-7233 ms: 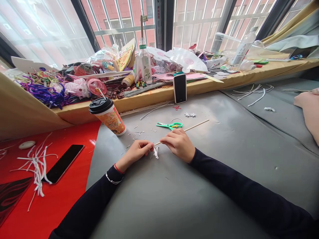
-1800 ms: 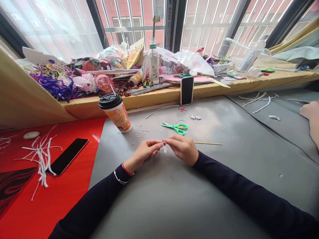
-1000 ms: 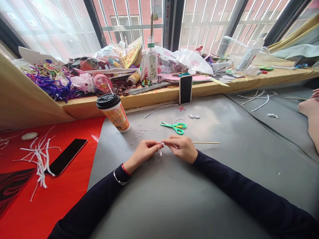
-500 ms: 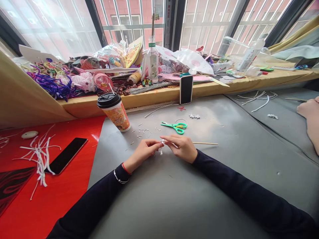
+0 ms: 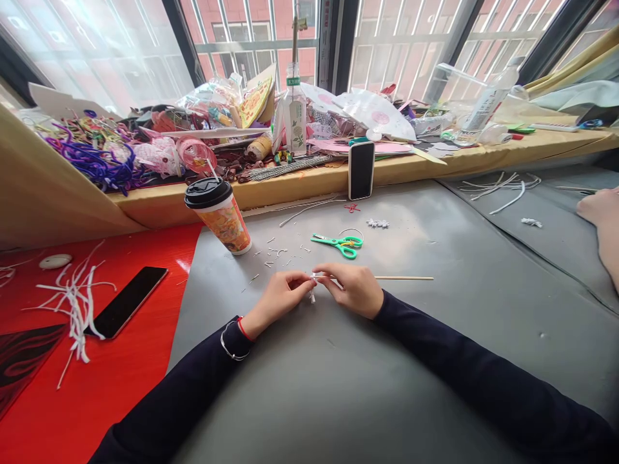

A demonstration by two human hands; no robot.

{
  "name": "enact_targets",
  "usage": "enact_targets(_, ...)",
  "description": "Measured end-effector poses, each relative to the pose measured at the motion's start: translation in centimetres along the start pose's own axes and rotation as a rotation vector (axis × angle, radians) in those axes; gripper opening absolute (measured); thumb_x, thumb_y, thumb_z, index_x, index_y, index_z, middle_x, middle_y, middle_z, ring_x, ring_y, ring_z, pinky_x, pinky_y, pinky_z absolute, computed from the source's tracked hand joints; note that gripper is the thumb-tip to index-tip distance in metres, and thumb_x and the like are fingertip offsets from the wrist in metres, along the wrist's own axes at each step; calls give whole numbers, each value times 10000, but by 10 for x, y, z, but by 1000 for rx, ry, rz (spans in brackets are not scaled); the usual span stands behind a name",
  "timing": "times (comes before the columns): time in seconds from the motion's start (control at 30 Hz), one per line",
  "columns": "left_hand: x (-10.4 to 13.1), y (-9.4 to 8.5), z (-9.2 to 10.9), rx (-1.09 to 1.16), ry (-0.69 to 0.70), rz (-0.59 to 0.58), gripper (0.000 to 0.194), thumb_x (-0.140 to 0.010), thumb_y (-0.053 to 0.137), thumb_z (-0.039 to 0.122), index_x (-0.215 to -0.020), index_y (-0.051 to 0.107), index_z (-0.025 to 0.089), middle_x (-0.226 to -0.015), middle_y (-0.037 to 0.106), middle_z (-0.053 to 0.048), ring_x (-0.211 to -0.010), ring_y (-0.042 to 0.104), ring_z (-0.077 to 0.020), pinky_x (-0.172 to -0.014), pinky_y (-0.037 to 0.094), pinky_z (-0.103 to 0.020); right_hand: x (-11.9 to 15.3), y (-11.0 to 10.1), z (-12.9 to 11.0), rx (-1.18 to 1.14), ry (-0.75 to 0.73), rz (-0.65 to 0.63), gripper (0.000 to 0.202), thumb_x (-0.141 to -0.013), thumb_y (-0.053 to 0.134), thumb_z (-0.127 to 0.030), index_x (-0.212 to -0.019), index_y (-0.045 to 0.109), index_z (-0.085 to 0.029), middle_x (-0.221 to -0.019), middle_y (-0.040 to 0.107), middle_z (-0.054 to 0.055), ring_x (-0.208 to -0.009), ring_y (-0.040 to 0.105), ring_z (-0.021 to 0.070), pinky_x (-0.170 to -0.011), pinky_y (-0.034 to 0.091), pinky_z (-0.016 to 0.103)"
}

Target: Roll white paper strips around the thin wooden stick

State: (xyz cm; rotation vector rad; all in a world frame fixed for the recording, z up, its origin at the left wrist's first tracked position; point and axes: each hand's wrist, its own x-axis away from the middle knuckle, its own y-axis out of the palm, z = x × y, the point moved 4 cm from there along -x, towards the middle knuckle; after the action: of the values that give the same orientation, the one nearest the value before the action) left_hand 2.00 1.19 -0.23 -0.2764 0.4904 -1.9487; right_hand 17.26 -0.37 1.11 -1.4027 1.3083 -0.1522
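Over the grey table mat (image 5: pixel 309 386), my left hand (image 5: pixel 278 299) pinches a small white knotted cord piece (image 5: pixel 313 297), which hangs below its fingertips. Touching the same spot from the right, my right hand (image 5: pixel 353 289) has its thumb and fingers closed on a thin wooden stick (image 5: pixel 406 278). The stick sticks out to the right from behind that hand; its tip is near the white piece, partly hidden by fingers. Green-handled scissors (image 5: pixel 341 243) lie just beyond my hands, beside small white cord scraps (image 5: pixel 278 250).
A lidded paper cup (image 5: pixel 223 219) stands at the left, a phone (image 5: pixel 361 171) leans on the cluttered sill (image 5: pixel 411 169). White strips (image 5: pixel 82 303) and another phone (image 5: pixel 130 301) lie on red. A person's hand (image 5: pixel 599 209) is at right.
The wooden stick reaches a little further right from my right hand. The fingers of my right hand have bent more around it. My left hand has barely moved.
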Motion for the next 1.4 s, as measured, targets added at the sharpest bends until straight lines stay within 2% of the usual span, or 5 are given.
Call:
enact_targets(0.1, 0, 0, 2, 35, 11, -22, 320, -799, 509, 419, -793, 655, 135, -615, 530, 10, -540, 393, -76, -493, 302, -186, 0, 1, 1, -10, -17, -30, 188, -866, 473, -248, -981, 621, -260, -890, 691, -34, -720, 624, 96, -618, 399, 191)
enact_targets(0.73, 0, 1, 1, 86, -41, -55, 341, -785, 525, 443, -798, 656, 128, -596, 515, 14, -492, 352, -57, -445, 272, -177, 0, 4, 3, -59, -11, -74, 228, -876, 469, -262, -1036, 629, -282, -876, 667, -21, -717, 594, 89, -646, 407, 187)
enact_targets(0.93, -1, 0, 0, 117, -63, -40, 328, -779, 539, 412, -877, 653, 121, -600, 537, 7, -484, 364, -60, -446, 284, -181, -1, 3, 4, -99, 8, -57, 206, -870, 476, -243, -1000, 633, -269, -895, 675, -29, -751, 607, 90, -672, 415, 188)
enact_targets(1.13, -1, -2, 2, 166, -91, -28, 351, -749, 574, 409, -910, 668, 112, -552, 527, 13, -462, 356, -60, -452, 288, -195, -2, 2, 4, -98, 8, -43, 209, -871, 472, -250, -982, 648, -273, -871, 673, -28, -732, 601, 86, -637, 403, 182)
enact_targets(1.4, 0, -2, 2, 177, -132, -23, 366, -714, 601, 441, -859, 694, 118, -534, 494, 18, -476, 339, -59, -440, 247, -195, -1, 0, 3, -9, -39, -18, 268, -819, 489, -145, -945, 674, -293, -824, 668, -51, -644, 566, 59, -565, 351, 173)
